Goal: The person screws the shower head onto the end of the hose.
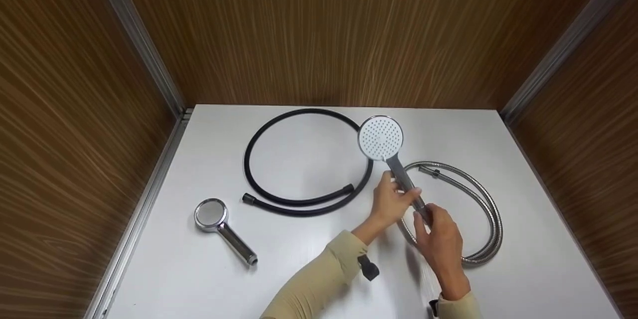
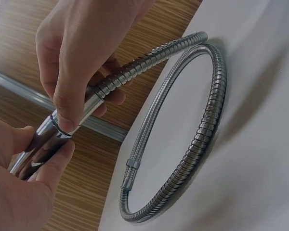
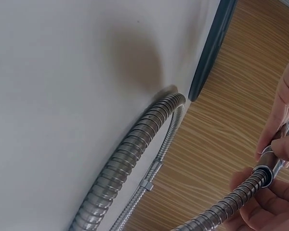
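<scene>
My left hand (image 1: 389,205) grips the grey handle of a hand shower (image 1: 381,138), its round white spray face turned up and its handle slanting down to the right. At the handle's lower end, my right hand (image 1: 442,240) pinches the end fitting (image 2: 92,107) of a ribbed metal shower hose (image 1: 494,224). In the left wrist view, the fitting meets the shiny handle end in one line, with a dark ring at the joint. From the fitting the hose (image 3: 226,206) curves away to a loop lying on the table.
A black hose (image 1: 247,159) lies coiled on the white table (image 1: 209,149), partly behind the shower's spray face. Towards the left lies a smaller chrome hand shower (image 1: 211,213). Wood-grain panels (image 1: 319,30) enclose the back and sides.
</scene>
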`<state>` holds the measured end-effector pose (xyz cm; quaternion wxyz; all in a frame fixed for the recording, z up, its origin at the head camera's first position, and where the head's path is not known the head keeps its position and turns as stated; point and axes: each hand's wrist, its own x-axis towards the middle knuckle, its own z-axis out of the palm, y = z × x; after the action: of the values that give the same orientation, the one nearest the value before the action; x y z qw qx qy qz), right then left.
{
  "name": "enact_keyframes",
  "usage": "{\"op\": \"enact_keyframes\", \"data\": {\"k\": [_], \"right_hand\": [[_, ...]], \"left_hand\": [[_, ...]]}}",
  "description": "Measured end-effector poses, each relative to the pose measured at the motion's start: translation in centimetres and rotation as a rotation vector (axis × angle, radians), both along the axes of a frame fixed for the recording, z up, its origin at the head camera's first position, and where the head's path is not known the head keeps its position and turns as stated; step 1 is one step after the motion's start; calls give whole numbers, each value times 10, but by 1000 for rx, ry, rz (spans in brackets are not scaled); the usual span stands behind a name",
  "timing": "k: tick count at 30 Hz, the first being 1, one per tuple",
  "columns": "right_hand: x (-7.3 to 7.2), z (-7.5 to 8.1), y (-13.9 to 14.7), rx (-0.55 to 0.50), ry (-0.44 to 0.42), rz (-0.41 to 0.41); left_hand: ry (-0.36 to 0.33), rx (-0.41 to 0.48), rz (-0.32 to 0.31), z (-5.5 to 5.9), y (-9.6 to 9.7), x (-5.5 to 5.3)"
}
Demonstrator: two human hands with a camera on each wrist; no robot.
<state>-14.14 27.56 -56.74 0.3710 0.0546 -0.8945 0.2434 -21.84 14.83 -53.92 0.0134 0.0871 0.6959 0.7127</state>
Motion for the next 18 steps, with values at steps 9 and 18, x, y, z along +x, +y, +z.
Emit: {"op": "enact_keyframes", "data": {"k": [9, 18], "right_hand": [[0, 1, -1, -20, -8, -24], [1, -1, -1, -30, -13, -16]], "left_hand": [[-2, 23, 2, 0, 0, 0], [0, 21, 10, 1, 0, 1]]}}
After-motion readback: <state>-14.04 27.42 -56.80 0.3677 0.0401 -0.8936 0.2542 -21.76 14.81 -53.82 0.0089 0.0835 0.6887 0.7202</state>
